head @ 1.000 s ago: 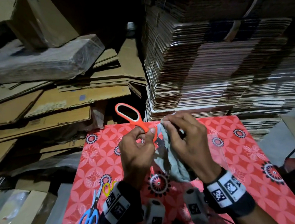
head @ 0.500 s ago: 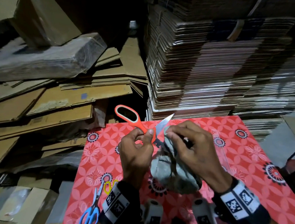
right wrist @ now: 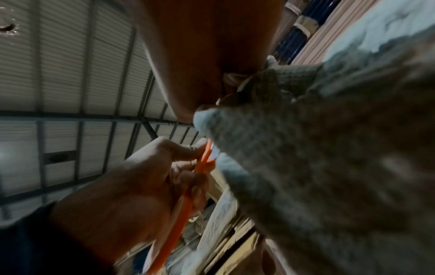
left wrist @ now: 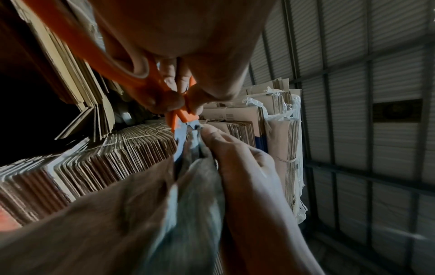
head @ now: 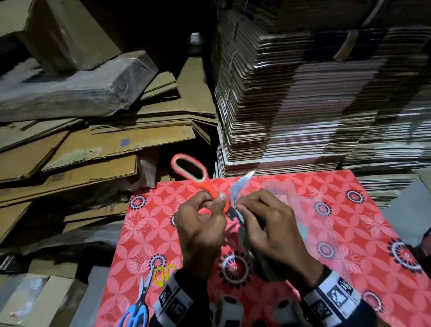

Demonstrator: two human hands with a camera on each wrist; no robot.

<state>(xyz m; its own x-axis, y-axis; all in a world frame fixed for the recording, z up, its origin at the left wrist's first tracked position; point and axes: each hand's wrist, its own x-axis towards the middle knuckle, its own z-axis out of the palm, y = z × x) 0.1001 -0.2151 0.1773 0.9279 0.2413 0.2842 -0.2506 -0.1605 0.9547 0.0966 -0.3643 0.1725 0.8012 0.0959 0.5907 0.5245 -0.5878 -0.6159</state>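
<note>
Head: above the worktop [head: 357, 242], the scissors [head: 207, 182] are gripped by the left hand [head: 201, 229], and the cloth [head: 261, 265] is pinched by the right hand [head: 268, 226]. Left wrist: the cloth is pressed against the blade. Right wrist: the cloth is seen bunched beside the handle.

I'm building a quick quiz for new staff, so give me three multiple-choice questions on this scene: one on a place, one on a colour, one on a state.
1. Where do the blue scissors lie? A on the red table cover; B on a cardboard stack; C inside a box.
2. What colour is the cloth? A yellow; B grey; C red.
3. What is the left hand doing? A lying flat, empty; B gripping the orange scissors; C pointing.
Answers: 1 A, they lie flat beside the left wrist. 2 B, the right hand grips grey folds. 3 B, its fingers curl round the handle.
</note>
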